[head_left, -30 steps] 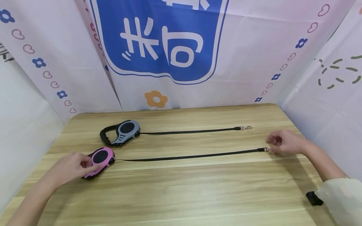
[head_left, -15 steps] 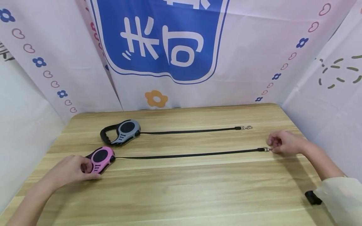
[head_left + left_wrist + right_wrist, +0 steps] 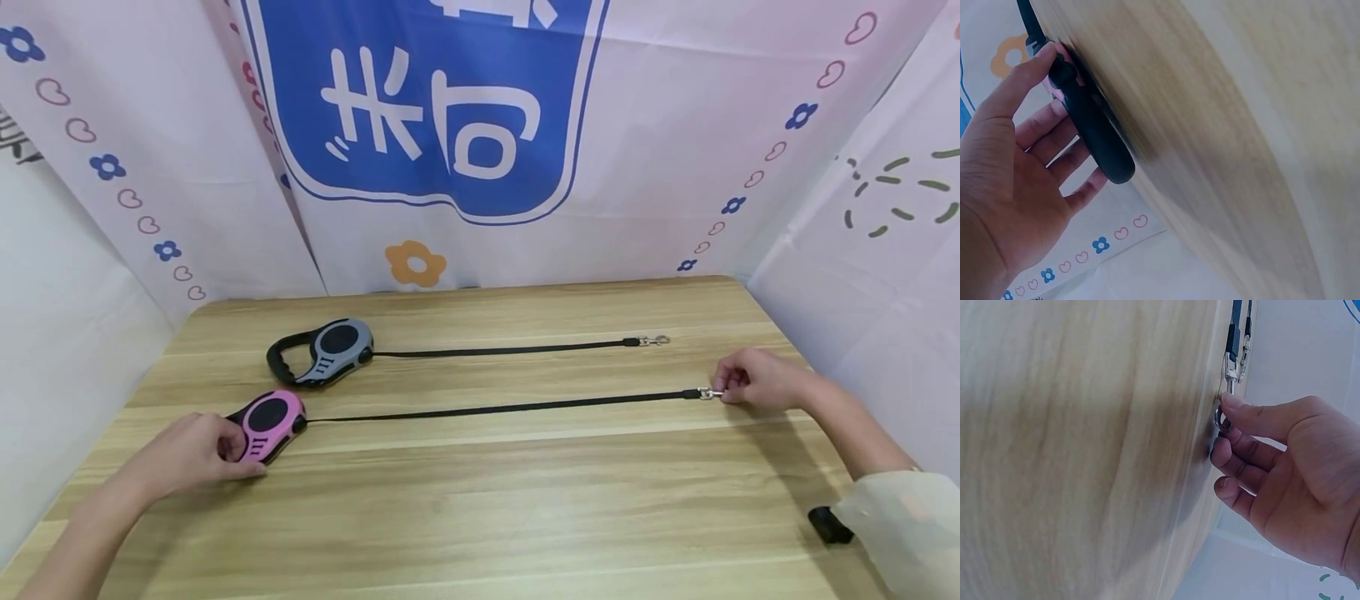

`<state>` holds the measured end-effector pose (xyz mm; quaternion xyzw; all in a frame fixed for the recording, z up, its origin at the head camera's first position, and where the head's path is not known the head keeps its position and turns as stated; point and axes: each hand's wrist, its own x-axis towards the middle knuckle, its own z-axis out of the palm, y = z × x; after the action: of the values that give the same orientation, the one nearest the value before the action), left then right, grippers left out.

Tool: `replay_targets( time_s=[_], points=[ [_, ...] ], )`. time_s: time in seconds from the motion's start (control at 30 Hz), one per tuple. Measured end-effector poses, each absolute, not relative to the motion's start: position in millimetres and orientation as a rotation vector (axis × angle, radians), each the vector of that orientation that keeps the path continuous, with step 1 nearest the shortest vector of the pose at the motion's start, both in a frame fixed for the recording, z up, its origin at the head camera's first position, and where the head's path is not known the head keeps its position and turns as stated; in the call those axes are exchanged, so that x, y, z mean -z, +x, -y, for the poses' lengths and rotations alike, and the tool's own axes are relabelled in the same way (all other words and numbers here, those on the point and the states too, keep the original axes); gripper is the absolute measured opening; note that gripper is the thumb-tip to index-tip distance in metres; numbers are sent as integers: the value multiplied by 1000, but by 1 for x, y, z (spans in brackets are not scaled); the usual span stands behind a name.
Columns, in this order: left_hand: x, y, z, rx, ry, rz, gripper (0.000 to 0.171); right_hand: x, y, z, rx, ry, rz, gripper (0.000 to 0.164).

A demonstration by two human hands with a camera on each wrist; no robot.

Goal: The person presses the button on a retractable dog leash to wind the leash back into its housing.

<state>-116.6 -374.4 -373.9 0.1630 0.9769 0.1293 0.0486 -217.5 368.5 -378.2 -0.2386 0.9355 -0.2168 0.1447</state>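
A pink and black retractable dog leash [image 3: 276, 417] lies on the wooden table at the left. My left hand [image 3: 183, 450] grips its handle end, thumb on the near edge; in the left wrist view the fingers reach the far side of the black handle [image 3: 1094, 134]. From the casing a black strap [image 3: 510, 408] runs straight across to a metal snap hook [image 3: 706, 393]. My right hand [image 3: 765, 381] pinches that hook between thumb and fingers, as the right wrist view shows, with the hook's loop [image 3: 1219, 419] partly covered. The pink leash's handle is mostly hidden by my left hand in the head view.
Farther back lies a grey and black retractable leash [image 3: 348, 350], its strap [image 3: 495, 350] pulled out to a metal clip [image 3: 654, 340]. White printed curtains [image 3: 645, 167] stand behind and beside the table [image 3: 480, 517]. A black object [image 3: 830, 525] sits by the right sleeve.
My right fingers have closed on the snap hook and lifted it slightly. My left thumb has slid from the pink casing to its near edge. The strap looks straighter.
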Motion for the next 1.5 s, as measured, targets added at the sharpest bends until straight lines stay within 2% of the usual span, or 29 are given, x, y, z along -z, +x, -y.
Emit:
replay_targets(
  time_s=[0.2,0.73,1.07,1.5],
  points=[
    [372,-115,372,-334,452,-3010,47,378,-219,-371,611,-705,-2699,11],
    [362,-108,378,-361,385,-3163,30,372,-219,-373,638,-726,-2747,10],
    [363,-114,381,-482,545,-3365,22,368,-216,-370,687,-713,-2774,12],
    [362,-125,376,-597,606,-3450,16,369,-217,-372,697,-690,-2811,10]
  ],
)
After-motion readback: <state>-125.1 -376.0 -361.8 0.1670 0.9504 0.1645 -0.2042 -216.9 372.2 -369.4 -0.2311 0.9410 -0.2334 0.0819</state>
